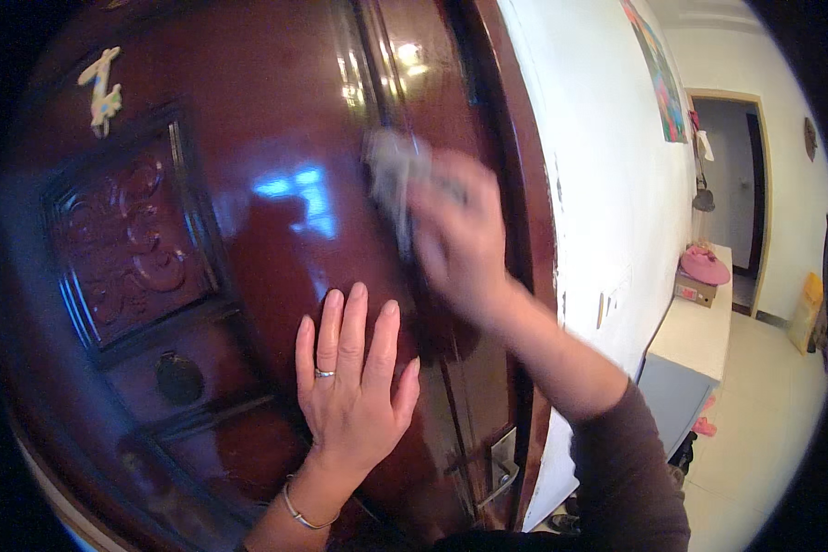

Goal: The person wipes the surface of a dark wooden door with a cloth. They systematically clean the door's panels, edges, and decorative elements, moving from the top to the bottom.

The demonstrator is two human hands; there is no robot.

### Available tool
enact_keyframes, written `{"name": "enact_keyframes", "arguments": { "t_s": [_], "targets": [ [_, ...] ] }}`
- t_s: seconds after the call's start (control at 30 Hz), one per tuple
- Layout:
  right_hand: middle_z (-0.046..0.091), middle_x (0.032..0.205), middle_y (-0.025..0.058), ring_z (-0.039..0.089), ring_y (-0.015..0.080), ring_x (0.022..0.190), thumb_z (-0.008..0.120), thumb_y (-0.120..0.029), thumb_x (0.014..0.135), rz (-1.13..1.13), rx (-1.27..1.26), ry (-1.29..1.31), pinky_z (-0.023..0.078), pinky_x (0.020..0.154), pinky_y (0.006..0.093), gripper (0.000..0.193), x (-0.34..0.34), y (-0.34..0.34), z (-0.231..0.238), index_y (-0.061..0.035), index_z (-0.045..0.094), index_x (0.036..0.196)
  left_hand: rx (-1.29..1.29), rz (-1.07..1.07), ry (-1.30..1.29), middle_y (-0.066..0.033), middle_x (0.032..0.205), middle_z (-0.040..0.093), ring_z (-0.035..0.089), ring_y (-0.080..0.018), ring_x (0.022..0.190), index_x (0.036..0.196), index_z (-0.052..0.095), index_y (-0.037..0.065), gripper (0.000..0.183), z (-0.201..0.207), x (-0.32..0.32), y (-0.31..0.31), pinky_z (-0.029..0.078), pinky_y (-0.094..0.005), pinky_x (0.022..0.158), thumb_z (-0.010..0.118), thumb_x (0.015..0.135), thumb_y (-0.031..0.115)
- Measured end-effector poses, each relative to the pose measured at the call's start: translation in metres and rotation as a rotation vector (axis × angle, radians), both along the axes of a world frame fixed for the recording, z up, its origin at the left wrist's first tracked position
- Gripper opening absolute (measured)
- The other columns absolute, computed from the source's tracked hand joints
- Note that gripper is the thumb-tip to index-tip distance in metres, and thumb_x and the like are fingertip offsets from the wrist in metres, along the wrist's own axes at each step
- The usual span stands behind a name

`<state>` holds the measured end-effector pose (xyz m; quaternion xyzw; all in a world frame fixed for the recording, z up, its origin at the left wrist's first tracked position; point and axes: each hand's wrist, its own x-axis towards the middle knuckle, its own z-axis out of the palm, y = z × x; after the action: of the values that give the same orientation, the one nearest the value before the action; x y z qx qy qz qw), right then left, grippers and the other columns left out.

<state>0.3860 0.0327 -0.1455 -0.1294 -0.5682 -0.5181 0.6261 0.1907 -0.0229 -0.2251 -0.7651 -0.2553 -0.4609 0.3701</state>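
A glossy dark red-brown door (276,248) with carved panels fills the left and middle of the view. My left hand (351,377) lies flat against it, fingers spread, with a ring on one finger and a bracelet at the wrist. Higher up and to the right, my right hand (460,221) grips a grey cloth (397,175), pressed to the door near the vertical groove by its edge. Motion blurs the cloth and the right fingers.
A metal door handle (503,469) sits low on the door's right side. A giraffe-shaped sticker (101,90) is at upper left. Beyond the white wall (593,184) stands a long low cabinet (695,336) bearing a pink hat-like item (706,266). A doorway (731,175) opens farther back.
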Motion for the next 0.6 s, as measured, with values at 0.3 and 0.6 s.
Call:
{"name": "enact_keyframes", "arguments": {
  "t_s": [0.3,0.6],
  "targets": [
    [0.061,0.112,0.0174,0.059,0.0362,0.101,0.067,-0.006,0.077,-0.096,0.072,-0.223,0.049,0.085,0.0457,0.028,-0.014,-0.001,0.067,-0.0091,0.068,0.105,0.277,0.223,-0.017,-0.0165,0.143,0.047,0.036,-0.0367,0.138,0.136,0.050,0.007,0.059,0.078,-0.045,-0.023,0.021,-0.0559,0.116,0.067,0.081,0.019],
    [0.063,0.111,0.0167,0.061,0.0352,0.103,0.065,0.001,0.077,-0.168,0.128,0.250,0.050,0.090,0.0416,0.030,0.002,0.007,0.192,-0.0093,0.070,0.104,0.296,0.223,-0.036,-0.0140,0.141,0.049,0.038,-0.0350,0.137,0.130,0.058,0.009,0.054,0.089,-0.064,0.005,0.025,-0.0563,0.114,0.070,0.080,0.025]
  ]
}}
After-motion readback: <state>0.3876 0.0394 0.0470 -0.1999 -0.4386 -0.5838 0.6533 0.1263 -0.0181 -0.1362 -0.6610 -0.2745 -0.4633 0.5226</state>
